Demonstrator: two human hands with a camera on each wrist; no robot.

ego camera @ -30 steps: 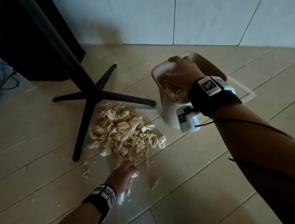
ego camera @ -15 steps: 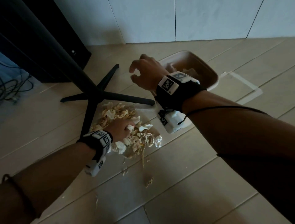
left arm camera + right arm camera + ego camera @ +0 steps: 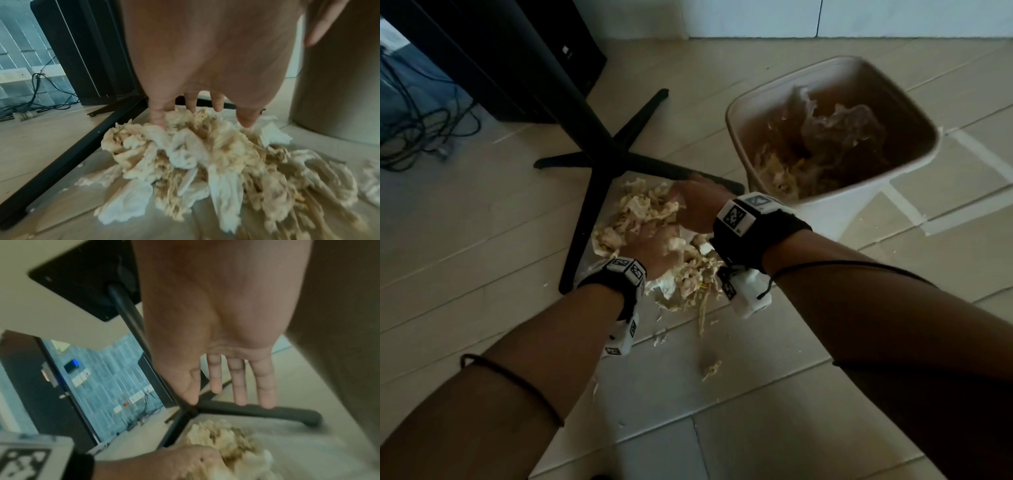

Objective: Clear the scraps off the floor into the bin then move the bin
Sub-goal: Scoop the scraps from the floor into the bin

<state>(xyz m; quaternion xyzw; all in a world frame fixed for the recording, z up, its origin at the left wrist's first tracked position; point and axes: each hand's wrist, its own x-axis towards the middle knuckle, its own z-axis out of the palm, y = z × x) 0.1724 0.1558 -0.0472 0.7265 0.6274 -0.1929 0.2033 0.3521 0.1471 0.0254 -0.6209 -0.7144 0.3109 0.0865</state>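
Note:
A pile of pale shredded scraps (image 3: 650,219) lies on the tiled floor beside the black table foot. My left hand (image 3: 655,251) rests on the near side of the pile; in the left wrist view its fingers (image 3: 158,116) are spread and their tips touch the scraps (image 3: 205,162). My right hand (image 3: 693,205) hovers over the far right edge of the pile, and the right wrist view shows its fingers (image 3: 239,386) straight and empty above the scraps (image 3: 222,433). The beige bin (image 3: 736,113) stands to the right with scraps inside.
A black cross-shaped table foot (image 3: 599,161) and its post border the pile on the left and behind. A dark cabinet (image 3: 534,51) and loose cables (image 3: 421,126) are at the back left. Small bits (image 3: 710,370) lie on the tiles nearer me.
My right hand has left the bin and come down to the far side of the pile. My left hand has moved forward from the near floor onto the scraps.

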